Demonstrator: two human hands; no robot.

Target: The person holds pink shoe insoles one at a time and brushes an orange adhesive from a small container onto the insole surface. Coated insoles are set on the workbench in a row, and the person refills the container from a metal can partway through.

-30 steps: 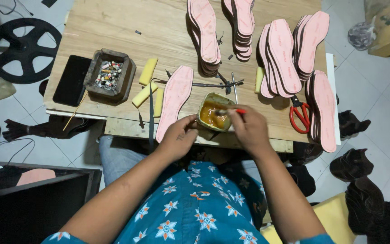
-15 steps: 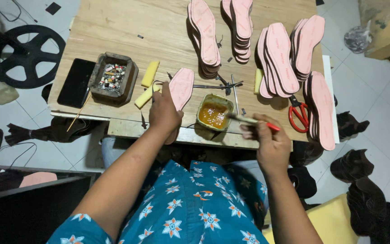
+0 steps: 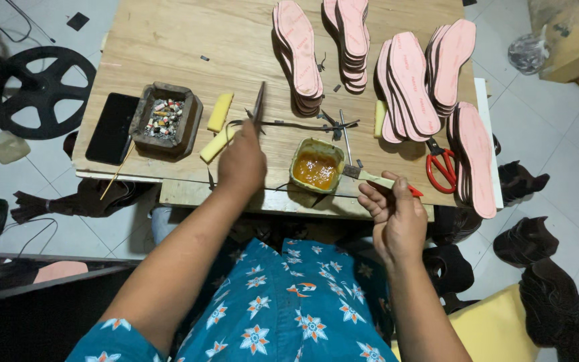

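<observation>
Left hand (image 3: 241, 161): fingers closed on a pink insole (image 3: 258, 107), held on edge above the table's near-middle, so only its thin side shows to the camera.

Right hand (image 3: 391, 209): fingers gripping a small brush (image 3: 370, 177), red at the handle end, bristle end beside the glue pot (image 3: 316, 166); held low at the near edge, apparently to keep it within reach of the pot.

Glue pot: open, amber contents, near the near edge, between the two hands.

Insole stacks (image 3: 407, 84): pink, several piles along the far and right edges, fanned so single pieces lift off readily.

Red scissors (image 3: 442, 164): flat, right side, beside the stacks.

Yellow blocks (image 3: 220, 112): two, left of centre.

Wooden tray (image 3: 166, 119): holds small mixed bits; black phone (image 3: 112, 129) by the left edge.

Table (image 3: 189, 40): bare pale wood, scuffed, strewn with dark trimmings.

Room: pale tiled floor (image 3: 557, 134), black wheel (image 3: 38, 84) at left, dark shoes (image 3: 524, 241) at right.
</observation>
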